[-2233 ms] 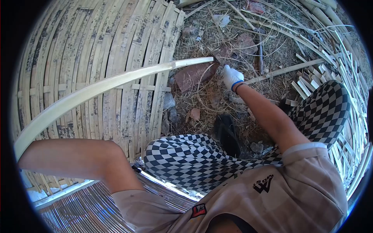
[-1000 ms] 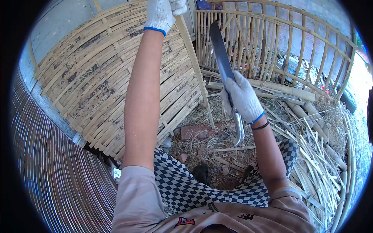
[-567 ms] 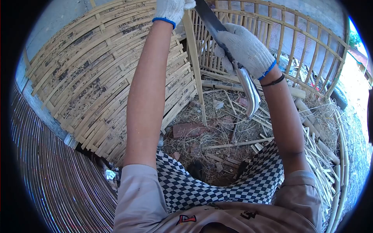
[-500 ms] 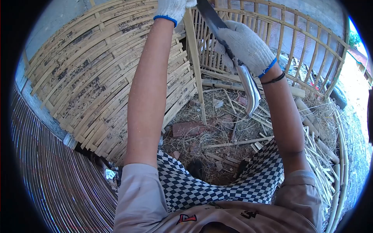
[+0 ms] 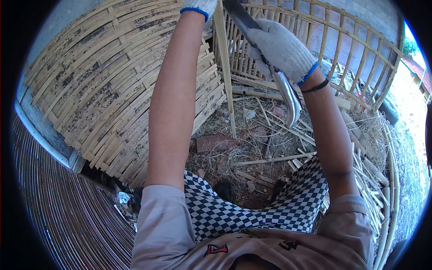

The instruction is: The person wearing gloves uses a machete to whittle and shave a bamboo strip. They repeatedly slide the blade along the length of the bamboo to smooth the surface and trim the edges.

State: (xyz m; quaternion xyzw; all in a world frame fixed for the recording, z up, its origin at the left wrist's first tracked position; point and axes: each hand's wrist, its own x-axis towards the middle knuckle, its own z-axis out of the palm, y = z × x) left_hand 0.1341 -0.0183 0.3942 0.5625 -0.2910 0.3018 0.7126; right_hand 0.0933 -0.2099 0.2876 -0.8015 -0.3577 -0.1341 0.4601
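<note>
My right hand (image 5: 283, 49), in a white knit glove with a blue cuff, is closed around a machete where its dark blade meets the shiny metal handle (image 5: 289, 101). The blade slants up and left to the top edge of the view. At that edge my left hand (image 5: 200, 5), also gloved, is at the upper end of a bamboo strip (image 5: 225, 63); its fingers are cut off by the frame. Narrowing downward, the strip stands nearly upright with its lower tip at the littered ground. The machete blade lies just right of the strip's upper part.
A large woven bamboo panel (image 5: 103, 85) leans at the left. Behind my right hand stands a bamboo slat fence (image 5: 355, 49). A reddish brick (image 5: 216, 143), shavings and cut bamboo strips (image 5: 371, 198) litter the ground around my feet. Corrugated sheeting (image 5: 67, 207) spreads at lower left.
My left hand has shifted slightly up, so less of its glove shows. My right hand and the machete have moved slightly up and left; the strip's lower tip has risen a little in view.
</note>
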